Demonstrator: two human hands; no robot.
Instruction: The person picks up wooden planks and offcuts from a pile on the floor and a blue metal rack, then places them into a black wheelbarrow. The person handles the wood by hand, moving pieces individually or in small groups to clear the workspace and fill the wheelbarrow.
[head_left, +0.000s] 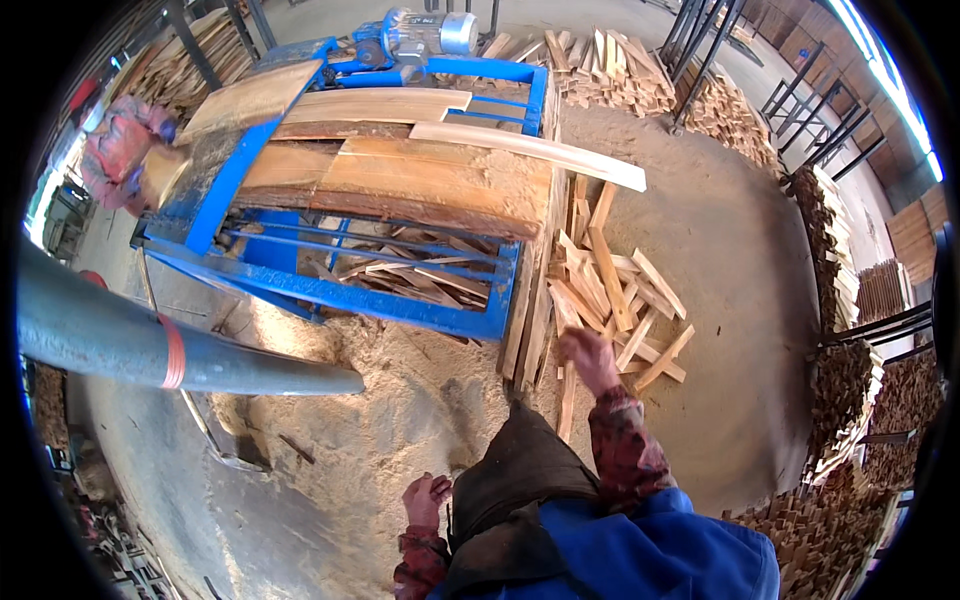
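Note:
My right hand (590,360) reaches down at the right end of the blue machine, its fingers closed around a narrow wooden strip (567,402). The strip shows above and below the hand. Just beyond lies a loose heap of wooden offcuts (605,285) on the floor. Low beside the dark apron (520,470) hangs my left hand (427,500), its fingers curled in with nothing visible in them. Wide boards (430,180) rest on the blue machine frame (400,300), and one pale board (530,155) sticks out past its right end.
A thick grey pipe (200,330) with a red band juts in from the left. Sawdust (400,400) covers the floor under the machine. Another person (120,150) stands at the machine's far left end. Stacked wood (840,410) lines the right side; a blue motor (415,35) tops the frame.

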